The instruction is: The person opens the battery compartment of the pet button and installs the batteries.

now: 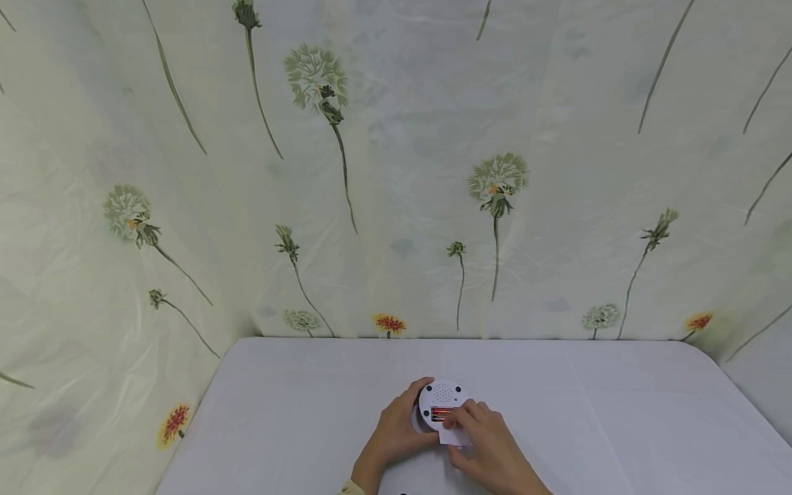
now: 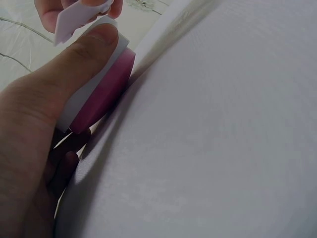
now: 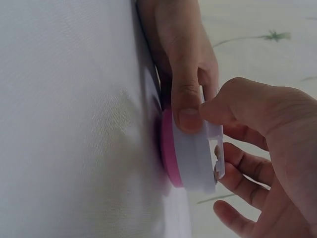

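Note:
A round white-and-pink device (image 1: pixel 442 392) lies with its speaker holes and dark round feet facing up. Red batteries (image 1: pixel 441 414) show in its uncovered compartment. My left hand (image 1: pixel 396 427) grips the device at its left side, thumb along the near edge; the pink band (image 2: pixel 106 91) faces the tabletop in the left wrist view. With my right hand (image 1: pixel 491 447) I pinch a white battery cover (image 1: pixel 454 437) at the near edge of the device, just beside the batteries. In the right wrist view the cover (image 3: pixel 221 153) stands along the white face, partly behind my fingers.
A white cloth covers the table (image 1: pixel 297 399), whose far edge meets a curtain (image 1: pixel 402 172) printed with dandelions. The curtain also runs along the left side. A small dark thing peeks in at the bottom edge of the head view.

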`<state>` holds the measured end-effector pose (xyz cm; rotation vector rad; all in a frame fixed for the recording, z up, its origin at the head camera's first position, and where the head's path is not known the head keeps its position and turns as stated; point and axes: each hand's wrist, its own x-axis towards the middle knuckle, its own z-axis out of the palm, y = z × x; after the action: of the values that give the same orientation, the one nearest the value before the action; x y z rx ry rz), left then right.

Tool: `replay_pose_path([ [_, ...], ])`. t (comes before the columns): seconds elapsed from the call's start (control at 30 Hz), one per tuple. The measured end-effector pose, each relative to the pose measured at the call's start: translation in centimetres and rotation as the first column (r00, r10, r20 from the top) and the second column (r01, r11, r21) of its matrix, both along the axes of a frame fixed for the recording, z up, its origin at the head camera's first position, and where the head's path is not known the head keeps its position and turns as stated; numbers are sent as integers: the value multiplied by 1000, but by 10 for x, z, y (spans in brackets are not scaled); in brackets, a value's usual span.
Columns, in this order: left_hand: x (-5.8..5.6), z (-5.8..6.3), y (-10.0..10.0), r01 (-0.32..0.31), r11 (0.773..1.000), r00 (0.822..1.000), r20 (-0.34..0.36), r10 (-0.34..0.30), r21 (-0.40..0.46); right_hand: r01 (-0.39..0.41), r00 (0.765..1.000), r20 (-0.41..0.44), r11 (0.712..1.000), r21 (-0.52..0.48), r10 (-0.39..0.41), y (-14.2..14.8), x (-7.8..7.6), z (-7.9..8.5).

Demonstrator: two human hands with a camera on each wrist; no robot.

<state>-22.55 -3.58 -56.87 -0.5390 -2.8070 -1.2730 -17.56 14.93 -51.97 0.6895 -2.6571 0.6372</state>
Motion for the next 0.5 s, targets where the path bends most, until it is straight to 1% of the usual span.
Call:
replay_pose_path([
  [0.27,-1,-1,-1,3,1000,1000,-4,-3,-6,20,999,-41,1000,-6,-20,-2,-3,-4],
  [0.5,-1,-1,-1,3,1000,1000,-11,-3,-7,39,998,-48,999,-22,-40,-2,-4,-5],
])
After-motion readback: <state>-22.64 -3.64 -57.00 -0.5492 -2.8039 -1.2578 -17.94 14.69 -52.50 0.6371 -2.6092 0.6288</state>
